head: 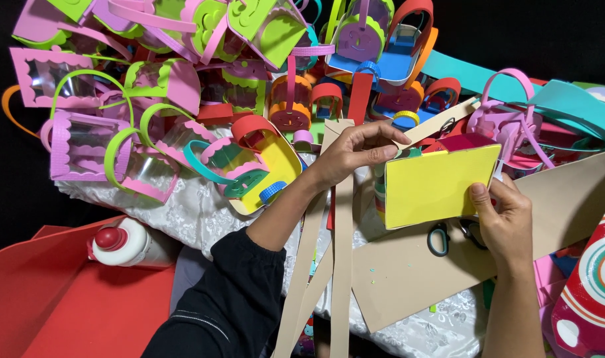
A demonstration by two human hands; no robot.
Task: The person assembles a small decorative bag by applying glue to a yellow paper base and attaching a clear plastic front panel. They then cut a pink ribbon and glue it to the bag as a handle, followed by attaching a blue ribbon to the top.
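Many baskets (183,86) are finished; our right hand (504,222) grips a yellow box (438,185), our left hand (355,156) pinches a tan strip (441,122), not yet attached.

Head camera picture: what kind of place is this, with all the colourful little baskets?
Probably a home craft table. Heaps of foam baskets fill it, a glue bottle and scissors lie close, and the left hand and right hand hold a yellow foam box.
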